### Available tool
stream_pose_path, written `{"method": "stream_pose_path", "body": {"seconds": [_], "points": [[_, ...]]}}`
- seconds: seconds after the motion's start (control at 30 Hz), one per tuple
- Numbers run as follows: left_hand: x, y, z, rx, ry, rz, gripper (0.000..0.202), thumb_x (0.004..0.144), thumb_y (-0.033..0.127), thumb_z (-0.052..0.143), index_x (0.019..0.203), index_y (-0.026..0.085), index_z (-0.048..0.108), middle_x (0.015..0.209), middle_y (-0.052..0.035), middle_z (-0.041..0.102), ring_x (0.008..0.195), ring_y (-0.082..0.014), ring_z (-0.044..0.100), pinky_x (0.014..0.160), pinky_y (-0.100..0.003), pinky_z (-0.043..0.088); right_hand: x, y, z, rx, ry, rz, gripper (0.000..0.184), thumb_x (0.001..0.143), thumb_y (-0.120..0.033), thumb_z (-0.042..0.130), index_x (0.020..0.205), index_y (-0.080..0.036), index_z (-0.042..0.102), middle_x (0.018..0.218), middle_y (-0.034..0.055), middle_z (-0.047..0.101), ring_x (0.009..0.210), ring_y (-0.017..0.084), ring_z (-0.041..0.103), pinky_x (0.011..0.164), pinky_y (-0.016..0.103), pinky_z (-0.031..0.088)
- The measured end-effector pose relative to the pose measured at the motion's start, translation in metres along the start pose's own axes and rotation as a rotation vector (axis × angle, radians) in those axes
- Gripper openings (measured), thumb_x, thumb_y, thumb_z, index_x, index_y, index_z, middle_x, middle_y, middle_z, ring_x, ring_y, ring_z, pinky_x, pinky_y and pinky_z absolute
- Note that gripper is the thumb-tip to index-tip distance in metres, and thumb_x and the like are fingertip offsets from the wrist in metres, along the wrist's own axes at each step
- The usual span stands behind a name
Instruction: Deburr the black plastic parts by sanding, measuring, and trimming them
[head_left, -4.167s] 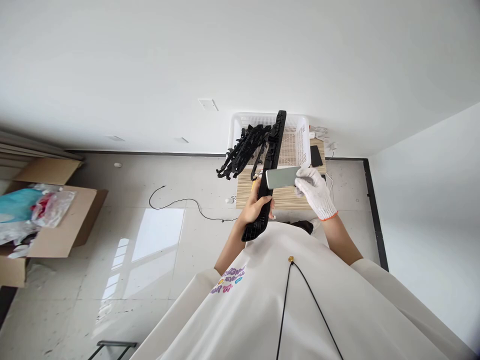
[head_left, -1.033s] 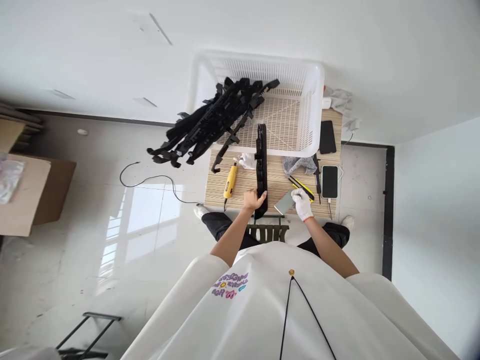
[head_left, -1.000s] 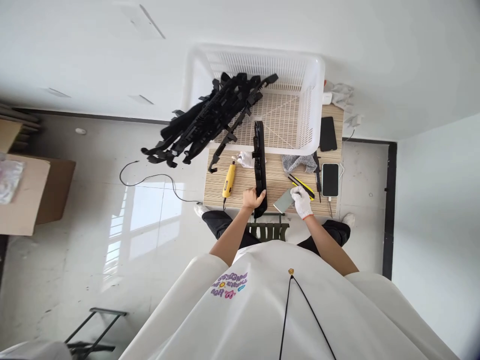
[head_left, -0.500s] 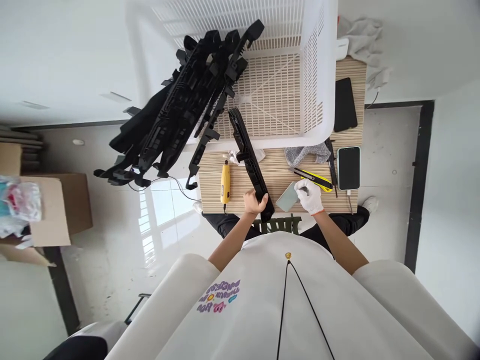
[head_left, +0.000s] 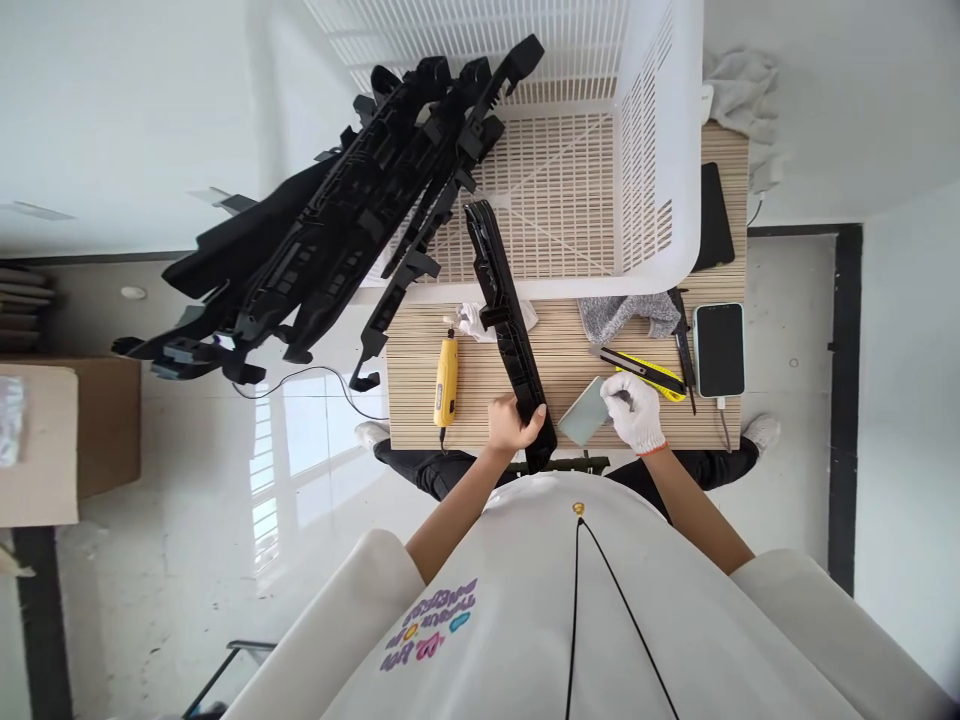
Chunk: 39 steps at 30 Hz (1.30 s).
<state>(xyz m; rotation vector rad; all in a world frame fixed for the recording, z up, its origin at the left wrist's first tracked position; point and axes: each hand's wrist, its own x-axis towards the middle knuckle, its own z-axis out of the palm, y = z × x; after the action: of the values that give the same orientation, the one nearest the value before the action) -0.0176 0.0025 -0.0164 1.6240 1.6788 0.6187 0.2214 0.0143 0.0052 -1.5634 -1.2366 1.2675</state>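
Our hands were both closed: the bare left hand [head_left: 512, 425] gripped the near end of 1 long black part [head_left: 510, 335], which slanted over the table [head_left: 480, 385] toward the white basket [head_left: 675, 270]. The gloved right hand [head_left: 636, 412] pinched a grey block [head_left: 589, 412] just beside it. We judged this piece unfinished, with a stack of black parts [head_left: 337, 240] waiting. Free room lay between the yellow tool [head_left: 446, 368] and the utility knife [head_left: 645, 368].

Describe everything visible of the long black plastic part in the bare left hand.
The long black plastic part is a narrow, slightly curved bar with ribs and small side tabs, matte and dark. The bare left hand grips it near its lower end. It lies slanted, its lower end at the striped wooden table's near edge, its upper end before the white slotted basket. Whether it rests on the table cannot be told.
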Motion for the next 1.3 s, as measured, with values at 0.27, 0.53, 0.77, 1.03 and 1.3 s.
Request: {"method": "stream_pose_path", "body": {"seconds": [0.27, 0.53, 0.77, 1.03, 1.3], "points": [[0.003, 0.006, -0.002, -0.017, 0.042, 0.062, 0.049, 0.084, 0.056, 0.051, 0.055, 0.024, 0.027, 0.047, 0.0014, 0.033, 0.044, -0.0126, 0.034, 0.050, -0.030, 0.023, 0.008, -0.001, 0.006, 0.081, 0.054, -0.168, 0.007, 0.069, -0.019, 0.054, 0.072, -0.022, 0.059, 0.074, 0.0002, 0.068, 0.054, 0.011, 0.050, 0.049, 0.025, 0.041], [0.004, 0.010, -0.002, 0.029, 0.084, 0.059, 0.051, 0.086, 0.057, 0.048, 0.055, 0.025, 0.024, 0.046, 0.0010, 0.033, 0.044, -0.0131, 0.034, 0.050, -0.030, 0.023, 0.011, 0.004, 0.008, 0.137, 0.060, -0.240, 0.009, 0.071, -0.015, 0.055, 0.074, -0.021, 0.059, 0.078, -0.0006, 0.067, 0.058, 0.010, 0.050, 0.050, 0.023, 0.040], [0.008, 0.014, -0.001, 0.062, 0.113, 0.014, 0.053, 0.089, 0.057, 0.051, 0.054, 0.025, 0.027, 0.048, -0.0008, 0.037, 0.047, -0.0165, 0.045, 0.054, -0.032, 0.025, 0.017, 0.006, 0.011, 0.131, 0.145, -0.312, 0.009, 0.067, -0.015, 0.057, 0.073, -0.021, 0.059, 0.080, 0.0000, 0.065, 0.067, 0.011, 0.054, 0.054, 0.022, 0.046], [0.013, 0.014, 0.003, -0.003, 0.155, 0.074, 0.039, 0.093, 0.055, 0.057, 0.073, 0.023, 0.052, 0.063, -0.0029, 0.060, 0.065, -0.0229, 0.063, 0.059, -0.031, 0.034, 0.028, 0.004, 0.009, 0.440, 0.195, -0.096, 0.019, 0.067, -0.027, 0.058, 0.084, -0.024, 0.051, 0.080, -0.0040, 0.058, 0.044, 0.005, 0.047, 0.031, 0.019, 0.037], [0.011, 0.014, 0.001, -0.096, 0.094, 0.134, 0.029, 0.085, 0.049, 0.068, 0.095, 0.021, 0.063, 0.081, -0.0045, 0.070, 0.075, -0.0251, 0.067, 0.062, -0.031, 0.041, 0.021, 0.001, 0.020, 0.486, 0.044, -0.104, 0.040, 0.063, -0.037, 0.078, 0.094, -0.025, 0.055, 0.079, -0.0077, 0.064, 0.052, 0.009, 0.064, 0.046, 0.022, 0.056]]}}
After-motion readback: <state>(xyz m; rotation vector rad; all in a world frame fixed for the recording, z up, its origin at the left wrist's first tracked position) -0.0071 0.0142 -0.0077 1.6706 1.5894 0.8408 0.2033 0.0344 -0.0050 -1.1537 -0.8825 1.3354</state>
